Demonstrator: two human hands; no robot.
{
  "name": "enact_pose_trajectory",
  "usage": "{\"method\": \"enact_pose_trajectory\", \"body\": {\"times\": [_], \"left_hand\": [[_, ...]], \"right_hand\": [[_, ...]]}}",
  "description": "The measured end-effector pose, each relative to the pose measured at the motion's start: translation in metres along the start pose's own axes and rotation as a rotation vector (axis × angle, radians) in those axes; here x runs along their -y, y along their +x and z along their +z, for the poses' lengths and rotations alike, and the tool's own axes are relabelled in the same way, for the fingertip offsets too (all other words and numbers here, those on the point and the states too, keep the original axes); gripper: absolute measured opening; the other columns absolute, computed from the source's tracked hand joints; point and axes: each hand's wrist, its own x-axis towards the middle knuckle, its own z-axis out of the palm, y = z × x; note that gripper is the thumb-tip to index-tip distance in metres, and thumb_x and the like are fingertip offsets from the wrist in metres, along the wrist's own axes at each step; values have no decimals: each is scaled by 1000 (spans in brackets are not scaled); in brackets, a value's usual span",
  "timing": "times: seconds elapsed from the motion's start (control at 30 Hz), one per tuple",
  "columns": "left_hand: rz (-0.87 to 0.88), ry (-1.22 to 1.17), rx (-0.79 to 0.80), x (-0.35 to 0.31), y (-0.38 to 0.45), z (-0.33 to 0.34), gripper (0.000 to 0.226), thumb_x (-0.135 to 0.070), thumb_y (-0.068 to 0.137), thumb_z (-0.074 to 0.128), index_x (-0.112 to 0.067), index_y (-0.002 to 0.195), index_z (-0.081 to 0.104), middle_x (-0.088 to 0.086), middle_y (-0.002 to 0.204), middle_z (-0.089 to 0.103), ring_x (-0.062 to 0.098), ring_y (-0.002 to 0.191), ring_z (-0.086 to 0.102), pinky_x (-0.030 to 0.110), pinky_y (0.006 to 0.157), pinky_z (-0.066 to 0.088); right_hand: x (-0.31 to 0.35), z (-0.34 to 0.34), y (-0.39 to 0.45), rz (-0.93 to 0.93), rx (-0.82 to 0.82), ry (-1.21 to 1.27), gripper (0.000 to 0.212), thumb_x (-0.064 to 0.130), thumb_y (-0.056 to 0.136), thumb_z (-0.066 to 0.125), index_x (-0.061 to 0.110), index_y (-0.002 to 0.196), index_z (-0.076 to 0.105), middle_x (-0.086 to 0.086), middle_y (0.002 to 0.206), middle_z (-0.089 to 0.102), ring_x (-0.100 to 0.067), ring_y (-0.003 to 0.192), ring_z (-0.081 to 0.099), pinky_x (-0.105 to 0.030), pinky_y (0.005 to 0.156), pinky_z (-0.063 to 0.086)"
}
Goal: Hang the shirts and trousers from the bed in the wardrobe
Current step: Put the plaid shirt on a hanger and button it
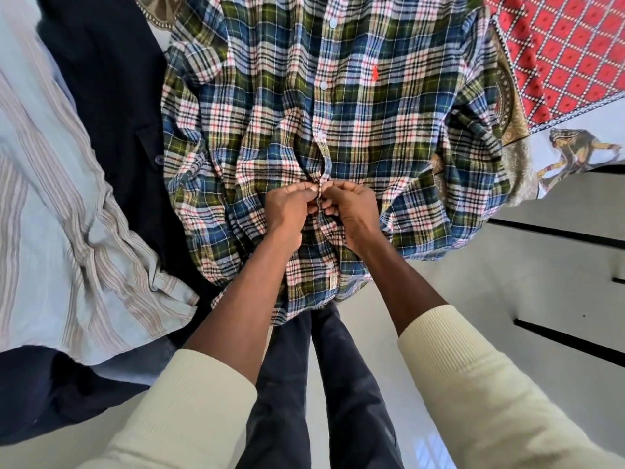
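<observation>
A plaid shirt point(355, 96) in blue, green, white and red lies face up on the bed, its hem hanging over the near edge. Both hands meet at its button placket, low on the front. My left hand point(291, 208) pinches the placket's left edge with curled fingers. My right hand point(351, 208) pinches the right edge against it. Several white buttons above the hands look fastened. To the left lie a dark navy garment point(111, 96) and a pale blue striped shirt point(61, 214).
The bedcover shows a red diamond pattern point(568, 52) and a printed border point(571, 150) at the right. White floor point(507, 265) with dark lines lies beyond. My legs in dark trousers point(324, 384) stand against the bed edge.
</observation>
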Motion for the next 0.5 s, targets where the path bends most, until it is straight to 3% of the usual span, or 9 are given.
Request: {"method": "enact_pose_trajectory", "body": {"times": [0.1, 0.2, 0.27, 0.33, 0.37, 0.43, 0.5], "left_hand": [[8, 7, 71, -3, 0, -5, 11, -5, 93, 62, -10, 86, 69, 6, 90, 71, 21, 83, 68, 31, 78, 59], [30, 68, 115, -10, 0, -8, 11, -10, 86, 72, 0, 91, 72, 12, 93, 73, 25, 86, 70, 35, 80, 60], [22, 103, 92, -15, 3, -9, 24, -4, 84, 73, 7, 104, 67, 15, 98, 72, 28, 89, 71, 36, 79, 60], [41, 154, 95, -16, 5, -8, 15, 2, 85, 69, 3, 100, 67, 10, 93, 70, 26, 87, 70, 34, 77, 60], [70, 201, 102, -15, 4, -9, 6, 1, 87, 67, -3, 91, 67, 7, 90, 69, 22, 84, 69, 31, 74, 60], [153, 315, 114, -12, 4, -11, 12, -7, 92, 64, -14, 82, 66, 6, 89, 70, 16, 74, 65, 24, 65, 56], [220, 419, 161, -7, 8, -19, 12, -15, 96, 61, -13, 86, 68, 12, 87, 70, 20, 68, 56, 29, 64, 49]], "right_hand": [[-1, 4, -1, -100, -13, -138, 11, 2, 85, 65, 3, 74, 67, -4, 61, 62, -15, 55, 54, -26, 53, 47], [-4, 10, -1, -201, -26, -315, 11, 9, 90, 65, 2, 82, 70, -9, 74, 71, -29, 61, 63, -35, 55, 54], [-4, 12, -3, -266, -28, -437, 10, 5, 91, 63, 6, 83, 69, -7, 78, 70, -20, 64, 64, -23, 54, 53], [-3, 11, -3, -316, -21, -537, 16, 0, 91, 61, 10, 81, 67, -1, 75, 66, -9, 60, 56, -12, 50, 44], [-2, 9, -2, -331, -12, -569, 16, 0, 91, 60, 11, 81, 67, 1, 73, 64, -6, 57, 52, -11, 47, 40], [1, 6, 0, -354, 13, -601, 13, 0, 91, 61, 9, 84, 67, 4, 70, 60, -1, 51, 47, -10, 44, 36], [2, 1, 3, -348, 64, -629, 10, 2, 93, 61, 6, 88, 67, 4, 71, 60, 3, 46, 47, -10, 42, 35]]}}
